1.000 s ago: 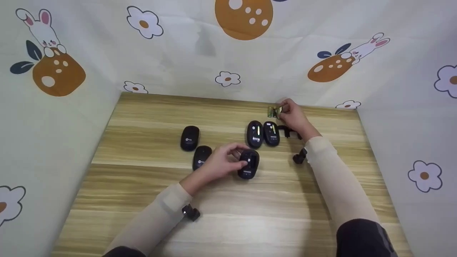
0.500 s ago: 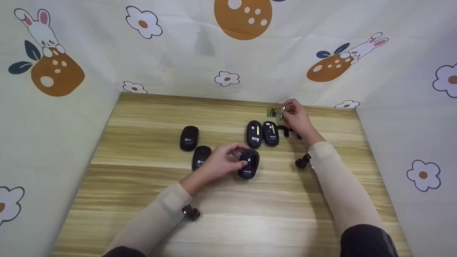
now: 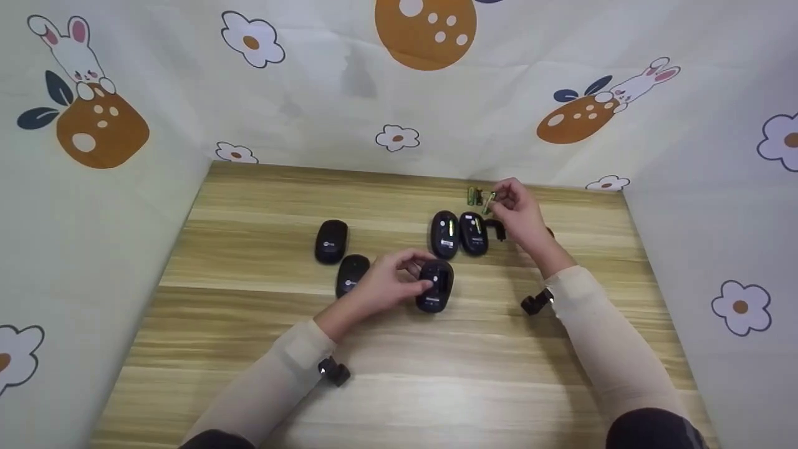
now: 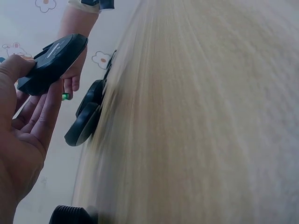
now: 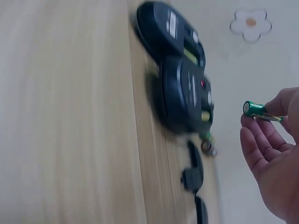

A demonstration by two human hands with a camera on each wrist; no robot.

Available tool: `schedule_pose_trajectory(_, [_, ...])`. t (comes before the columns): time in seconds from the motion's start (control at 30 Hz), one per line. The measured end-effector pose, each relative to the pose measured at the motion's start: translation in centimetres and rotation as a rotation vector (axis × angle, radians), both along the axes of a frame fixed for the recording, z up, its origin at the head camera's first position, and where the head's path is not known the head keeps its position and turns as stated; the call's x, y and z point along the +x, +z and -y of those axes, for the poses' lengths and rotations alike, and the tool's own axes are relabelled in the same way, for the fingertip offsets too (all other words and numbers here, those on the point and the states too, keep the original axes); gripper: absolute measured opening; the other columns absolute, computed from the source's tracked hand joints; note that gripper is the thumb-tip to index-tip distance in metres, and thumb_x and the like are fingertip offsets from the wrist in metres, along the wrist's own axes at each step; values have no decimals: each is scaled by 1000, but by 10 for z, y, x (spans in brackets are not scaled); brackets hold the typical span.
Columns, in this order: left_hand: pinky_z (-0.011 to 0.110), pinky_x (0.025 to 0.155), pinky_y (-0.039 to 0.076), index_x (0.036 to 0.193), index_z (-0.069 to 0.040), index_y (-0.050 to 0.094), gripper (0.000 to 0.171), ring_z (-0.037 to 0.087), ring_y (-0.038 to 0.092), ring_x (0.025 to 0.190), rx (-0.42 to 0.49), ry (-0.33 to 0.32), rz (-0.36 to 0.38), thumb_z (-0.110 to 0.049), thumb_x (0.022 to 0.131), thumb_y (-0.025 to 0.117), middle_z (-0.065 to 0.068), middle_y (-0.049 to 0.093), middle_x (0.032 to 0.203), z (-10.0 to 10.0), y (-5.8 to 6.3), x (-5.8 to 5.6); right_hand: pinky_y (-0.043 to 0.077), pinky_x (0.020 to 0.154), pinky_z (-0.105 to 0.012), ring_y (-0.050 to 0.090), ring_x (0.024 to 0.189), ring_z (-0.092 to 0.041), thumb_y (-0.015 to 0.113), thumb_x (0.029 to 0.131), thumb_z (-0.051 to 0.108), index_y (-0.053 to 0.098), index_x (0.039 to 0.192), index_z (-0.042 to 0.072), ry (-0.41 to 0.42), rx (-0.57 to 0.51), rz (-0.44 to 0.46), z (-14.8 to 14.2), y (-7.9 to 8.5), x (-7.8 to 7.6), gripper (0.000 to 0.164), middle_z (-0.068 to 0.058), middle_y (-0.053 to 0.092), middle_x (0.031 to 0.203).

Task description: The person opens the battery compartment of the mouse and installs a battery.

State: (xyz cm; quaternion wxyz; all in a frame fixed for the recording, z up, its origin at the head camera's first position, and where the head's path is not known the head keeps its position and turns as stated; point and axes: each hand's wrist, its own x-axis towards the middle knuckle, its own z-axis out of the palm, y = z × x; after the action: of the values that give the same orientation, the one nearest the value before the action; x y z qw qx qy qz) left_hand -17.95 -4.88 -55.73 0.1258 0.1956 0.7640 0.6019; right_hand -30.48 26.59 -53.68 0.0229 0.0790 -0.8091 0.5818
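Above a wood-grained table (image 3: 399, 386), the right hand (image 3: 522, 217) pinches a green battery (image 5: 254, 109) between thumb and fingers, the left hand (image 3: 388, 282) grips a tilted black mouse (image 3: 436, 295), and beyond it lie two upturned mice (image 3: 444, 235) and two more batteries (image 3: 471, 196)

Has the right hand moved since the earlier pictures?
Yes: the right hand drew slightly down the frame and rightward, judged against the nearest upturned mouse in the head view.

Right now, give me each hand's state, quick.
Left hand: holding a black mouse, underside facing the head camera.
Right hand: pinching a green battery between thumb and fingers.
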Motion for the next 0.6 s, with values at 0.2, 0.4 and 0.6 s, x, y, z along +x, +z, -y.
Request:
schedule_pose_trajectory(0.2, [46, 98, 59, 137, -21, 75, 48, 21, 71, 103, -6, 9, 17, -11, 92, 89, -3, 77, 110, 0, 1, 0, 63, 79, -28, 70, 92, -23, 67, 100, -10, 61, 124, -13, 35, -59, -11, 10, 11, 23, 25, -14, 66, 105])
schedule_pose_trajectory(0.4, [47, 99, 59, 137, -22, 75, 48, 22, 70, 104, -7, 10, 30, -12, 92, 89, -3, 77, 111, 1, 1, 0, 64, 77, -32, 72, 90, -21, 72, 101, -7, 67, 119, -9, 77, -92, -23, 15, 18, 42, 19, -14, 69, 105])
schedule_pose_trajectory(0.6, [46, 98, 59, 136, -22, 75, 47, 22, 70, 103, 6, 10, 33, -11, 92, 89, -2, 77, 109, 1, 0, -1, 65, 82, -33, 73, 91, -15, 75, 101, -6, 67, 120, -15, 111, -95, -30, 20, 26, 59, 23, -21, 71, 111])
